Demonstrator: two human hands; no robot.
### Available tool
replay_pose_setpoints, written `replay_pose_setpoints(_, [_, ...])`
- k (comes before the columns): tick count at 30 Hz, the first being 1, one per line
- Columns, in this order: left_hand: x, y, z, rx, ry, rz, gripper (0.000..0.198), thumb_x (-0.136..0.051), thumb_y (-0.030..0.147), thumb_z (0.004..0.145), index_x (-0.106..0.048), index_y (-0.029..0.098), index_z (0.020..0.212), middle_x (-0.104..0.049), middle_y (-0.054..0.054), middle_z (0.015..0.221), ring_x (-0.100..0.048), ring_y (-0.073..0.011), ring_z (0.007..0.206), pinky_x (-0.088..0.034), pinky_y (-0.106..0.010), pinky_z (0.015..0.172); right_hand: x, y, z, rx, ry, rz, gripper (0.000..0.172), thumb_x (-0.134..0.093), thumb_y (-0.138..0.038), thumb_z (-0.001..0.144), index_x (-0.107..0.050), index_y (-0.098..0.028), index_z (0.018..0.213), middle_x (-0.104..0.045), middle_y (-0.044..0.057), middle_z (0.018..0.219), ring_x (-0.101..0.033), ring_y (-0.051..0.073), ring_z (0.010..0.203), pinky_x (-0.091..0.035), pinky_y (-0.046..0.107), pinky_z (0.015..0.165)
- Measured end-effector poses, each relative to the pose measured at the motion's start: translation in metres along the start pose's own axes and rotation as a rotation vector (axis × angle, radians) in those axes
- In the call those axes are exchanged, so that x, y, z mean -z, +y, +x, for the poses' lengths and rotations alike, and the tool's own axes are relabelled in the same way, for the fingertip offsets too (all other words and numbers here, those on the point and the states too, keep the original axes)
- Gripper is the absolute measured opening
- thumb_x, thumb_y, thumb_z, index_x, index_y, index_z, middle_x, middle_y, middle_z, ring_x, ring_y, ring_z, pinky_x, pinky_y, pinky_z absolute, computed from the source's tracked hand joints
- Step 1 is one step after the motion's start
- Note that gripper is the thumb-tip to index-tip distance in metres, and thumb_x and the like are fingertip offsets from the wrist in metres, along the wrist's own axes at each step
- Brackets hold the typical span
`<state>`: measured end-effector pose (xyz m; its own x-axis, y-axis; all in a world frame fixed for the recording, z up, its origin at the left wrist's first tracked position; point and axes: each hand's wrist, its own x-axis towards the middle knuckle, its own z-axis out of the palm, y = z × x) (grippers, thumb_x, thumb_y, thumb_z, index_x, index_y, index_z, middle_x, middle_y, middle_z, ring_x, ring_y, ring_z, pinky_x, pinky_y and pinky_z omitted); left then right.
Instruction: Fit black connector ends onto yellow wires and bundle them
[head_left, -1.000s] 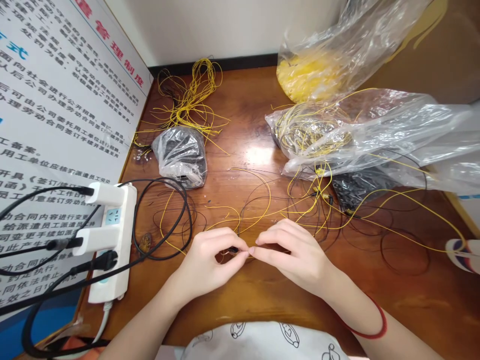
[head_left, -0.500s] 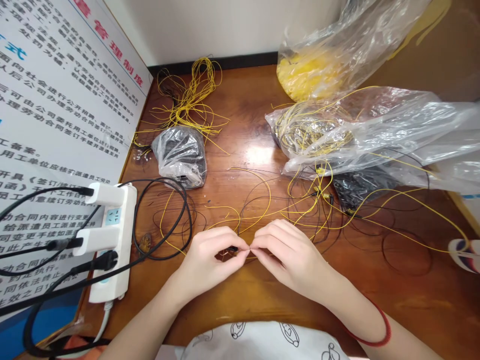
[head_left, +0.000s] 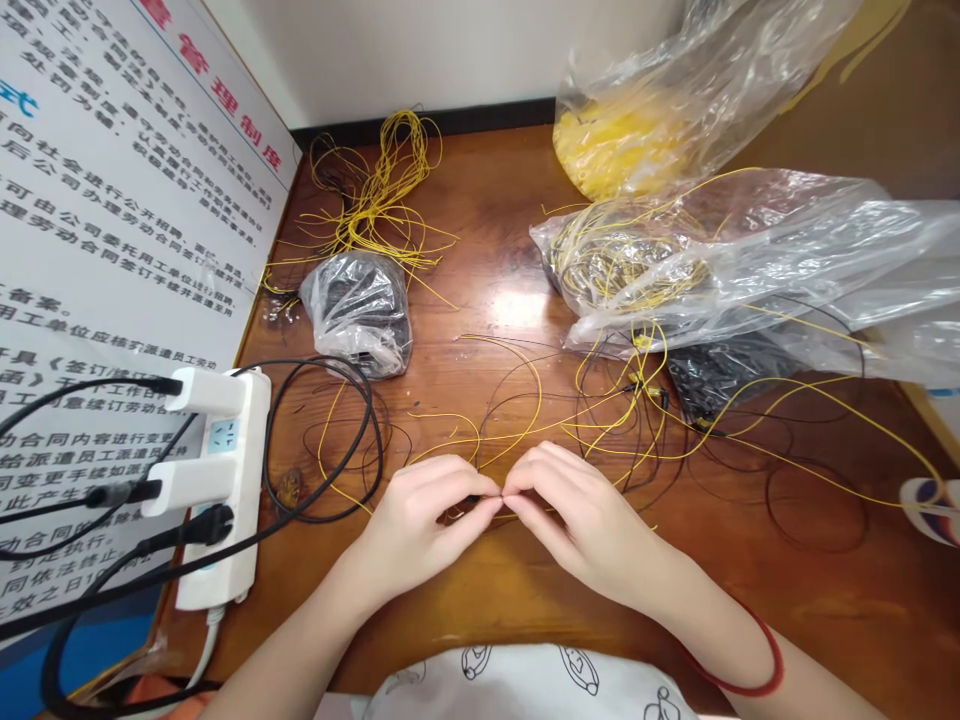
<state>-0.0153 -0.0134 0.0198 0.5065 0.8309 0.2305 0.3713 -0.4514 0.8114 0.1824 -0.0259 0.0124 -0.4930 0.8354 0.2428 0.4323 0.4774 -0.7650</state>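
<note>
My left hand (head_left: 431,515) and my right hand (head_left: 577,510) meet fingertip to fingertip, low over the table. Thumb and forefinger are pinched together on each, on a thin wire whose gripped part is almost wholly hidden. Behind the fingers lie loose yellow wires (head_left: 517,437) and thin black ones, some passing under the hands. To the right of them, wires gather at a tangle with small dark connectors (head_left: 641,385). A small black part shows dimly inside the curl of my left hand.
A white power strip (head_left: 232,500) with plugs and looping black cables (head_left: 375,440) stands left. Behind are a yellow wire bundle (head_left: 375,215) and a bagged dark item (head_left: 360,310). Clear bags of wires (head_left: 637,260) and yellow pieces (head_left: 622,145) lie right. A printed board (head_left: 127,250) borders the left.
Both hands stay pinched together, with only a very slight shift of the fingertips. The whole view has moved a little; the things on the table look unchanged.
</note>
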Motion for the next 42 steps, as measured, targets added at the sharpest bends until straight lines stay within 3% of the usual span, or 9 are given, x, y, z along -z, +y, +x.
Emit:
replay_pose_setpoints(7, [0.000, 0.003, 0.002, -0.004, 0.066, -0.008, 0.011, -0.062, 0.013, 0.089, -0.071, 0.014, 0.095, -0.073, -0.007, 0.078, -0.066, -0.0150, 0.070, -0.054, -0.026, 0.067, 0.003, -0.001, 0.001, 0.026, 0.093, 0.026, 0.011, -0.046, -0.015, 0.098, -0.051, -0.019, 0.089, -0.059, 0.002, 0.078, -0.051, 0.014, 0.072, -0.046, 0.027, 0.066])
replay_pose_setpoints(12, [0.005, -0.002, 0.003, 0.144, 0.265, 0.116, 0.020, -0.058, 0.013, 0.090, -0.070, 0.017, 0.105, -0.074, -0.006, 0.089, -0.067, -0.0171, 0.083, -0.055, -0.029, 0.077, 0.017, -0.004, 0.002, -0.015, 0.176, 0.044, 0.013, -0.047, -0.011, 0.095, -0.051, -0.020, 0.087, -0.058, 0.000, 0.075, -0.053, 0.013, 0.069, -0.046, 0.026, 0.064])
replay_pose_setpoints(17, [0.009, -0.024, 0.003, 0.267, 0.301, 0.325, 0.021, -0.054, 0.016, 0.091, -0.069, 0.017, 0.106, -0.072, -0.008, 0.098, -0.066, -0.0208, 0.095, -0.054, -0.036, 0.087, 0.033, -0.004, -0.005, -0.059, 0.330, 0.182, 0.015, -0.049, -0.008, 0.092, -0.052, -0.022, 0.092, -0.057, 0.000, 0.078, -0.056, 0.013, 0.071, -0.046, 0.027, 0.063])
replay_pose_setpoints(21, [0.009, -0.029, 0.005, 0.230, 0.312, 0.509, 0.022, -0.059, 0.019, 0.087, -0.069, 0.017, 0.106, -0.060, -0.015, 0.124, -0.058, -0.0286, 0.118, -0.047, -0.047, 0.102, 0.048, -0.002, -0.008, -0.093, 0.445, 0.185, 0.014, -0.050, -0.009, 0.093, -0.053, -0.022, 0.093, -0.056, 0.000, 0.079, -0.054, 0.013, 0.072, -0.045, 0.027, 0.063])
replay_pose_setpoints(25, [0.003, -0.003, 0.007, 0.066, 0.360, 0.518, 0.029, -0.062, 0.015, 0.084, -0.066, 0.016, 0.113, -0.047, -0.018, 0.140, -0.043, -0.0331, 0.135, -0.037, -0.052, 0.110, 0.051, -0.011, -0.006, -0.076, 0.356, 0.073, 0.014, -0.051, -0.008, 0.093, -0.053, -0.022, 0.090, -0.057, 0.000, 0.079, -0.054, 0.012, 0.072, -0.045, 0.026, 0.064])
replay_pose_setpoints(28, [-0.006, 0.022, 0.009, -0.057, 0.205, 0.171, 0.024, -0.058, 0.016, 0.090, -0.065, 0.017, 0.113, -0.062, -0.014, 0.124, -0.055, -0.0250, 0.123, -0.044, -0.041, 0.105, 0.043, -0.021, -0.003, 0.042, 0.230, -0.017, 0.015, -0.052, -0.006, 0.091, -0.054, -0.021, 0.089, -0.058, 0.000, 0.079, -0.055, 0.012, 0.074, -0.046, 0.025, 0.067])
replay_pose_setpoints(33, [-0.020, 0.036, 0.010, 0.260, -0.074, -0.406, 0.025, -0.051, 0.029, 0.097, -0.067, 0.015, 0.083, -0.064, 0.001, 0.063, -0.060, -0.0114, 0.057, -0.050, -0.022, 0.059, 0.030, -0.022, -0.007, 0.153, 0.198, -0.134, 0.013, -0.050, -0.007, 0.094, -0.052, -0.019, 0.089, -0.059, 0.001, 0.077, -0.050, 0.014, 0.071, -0.045, 0.027, 0.065])
replay_pose_setpoints(37, [-0.024, 0.031, 0.011, 0.276, -0.010, -0.275, 0.021, -0.057, 0.025, 0.093, -0.068, 0.015, 0.077, -0.062, 0.002, 0.060, -0.051, -0.0089, 0.052, -0.040, -0.019, 0.050, 0.025, -0.015, -0.013, 0.123, 0.162, -0.283, 0.014, -0.047, -0.011, 0.096, -0.051, -0.019, 0.085, -0.059, 0.002, 0.075, -0.048, 0.014, 0.068, -0.040, 0.029, 0.063])
replay_pose_setpoints(42, [-0.023, 0.025, 0.008, -0.133, 0.132, 0.172, 0.014, -0.057, 0.014, 0.092, -0.069, 0.014, 0.084, -0.071, -0.003, 0.070, -0.058, -0.0107, 0.059, -0.046, -0.022, 0.058, 0.019, -0.022, -0.016, -0.214, 0.103, 0.010, 0.017, -0.043, -0.017, 0.097, -0.049, -0.019, 0.082, -0.055, 0.000, 0.075, -0.048, 0.013, 0.066, -0.039, 0.027, 0.062])
